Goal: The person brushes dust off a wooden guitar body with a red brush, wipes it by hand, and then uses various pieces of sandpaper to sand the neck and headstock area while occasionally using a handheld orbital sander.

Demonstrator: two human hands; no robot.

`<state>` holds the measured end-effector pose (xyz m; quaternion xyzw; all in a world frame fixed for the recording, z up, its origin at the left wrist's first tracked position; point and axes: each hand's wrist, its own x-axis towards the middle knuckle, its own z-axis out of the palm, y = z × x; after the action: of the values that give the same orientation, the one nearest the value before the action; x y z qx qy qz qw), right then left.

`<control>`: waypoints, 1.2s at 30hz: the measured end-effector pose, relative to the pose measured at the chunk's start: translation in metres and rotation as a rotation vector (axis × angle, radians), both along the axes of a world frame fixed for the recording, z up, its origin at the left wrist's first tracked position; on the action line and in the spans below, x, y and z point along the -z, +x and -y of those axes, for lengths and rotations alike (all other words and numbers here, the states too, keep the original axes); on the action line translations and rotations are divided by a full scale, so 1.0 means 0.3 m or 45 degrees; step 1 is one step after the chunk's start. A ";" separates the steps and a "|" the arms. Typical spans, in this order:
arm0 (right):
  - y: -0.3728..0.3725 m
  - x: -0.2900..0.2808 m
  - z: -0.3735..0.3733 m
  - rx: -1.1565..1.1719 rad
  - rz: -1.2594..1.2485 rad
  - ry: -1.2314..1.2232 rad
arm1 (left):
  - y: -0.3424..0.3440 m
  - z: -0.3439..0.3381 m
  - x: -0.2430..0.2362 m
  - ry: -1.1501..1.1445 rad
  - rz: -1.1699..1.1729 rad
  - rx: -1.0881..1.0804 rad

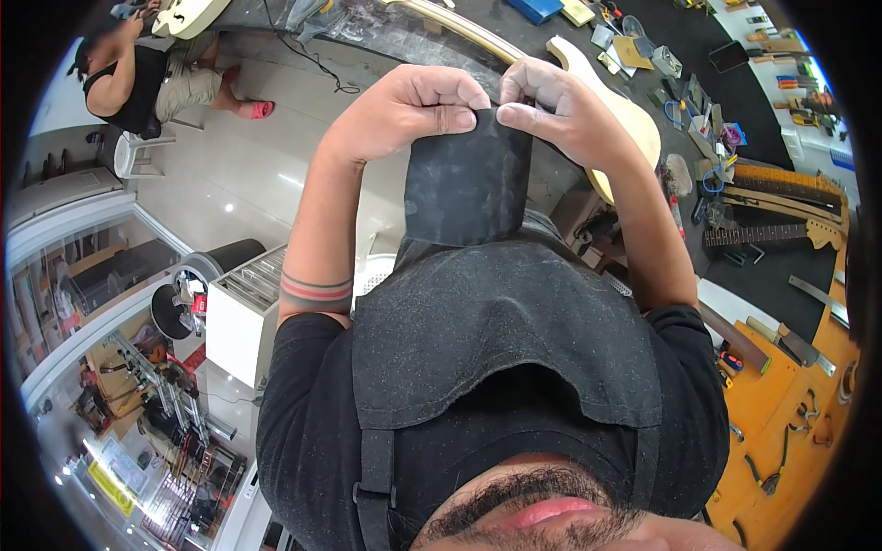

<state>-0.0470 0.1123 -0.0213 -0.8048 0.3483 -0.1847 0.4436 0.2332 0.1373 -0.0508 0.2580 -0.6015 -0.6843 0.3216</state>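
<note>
My left hand (413, 118) and my right hand (558, 118) meet at the top edge of a matte black sheet (464, 184), each pinching it between thumb and curled fingers. The sheet, dusted with pale smudges, hangs in front of my dark apron (505, 321). Pale dust covers my fingers. Behind my right hand lies a cream, unfinished guitar body (625, 119), with a long pale neck (452, 26) reaching along the bench beyond my hands.
A cluttered dark bench (698, 106) curves round the right, holding tools and guitar necks (753, 234). More tools lie on an orange board (781, 432). A seated person (129, 87) works at upper left. A white cabinet (237, 321) stands at left.
</note>
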 end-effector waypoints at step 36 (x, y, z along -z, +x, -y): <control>-0.630 0.162 0.477 0.037 0.290 -0.003 | -0.727 0.521 0.032 0.028 0.268 -0.287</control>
<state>-0.2359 -0.0307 -0.0700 -0.7741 0.3069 -0.2820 0.4766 0.0152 -0.0190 -0.0604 0.3977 -0.5917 -0.6194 0.3286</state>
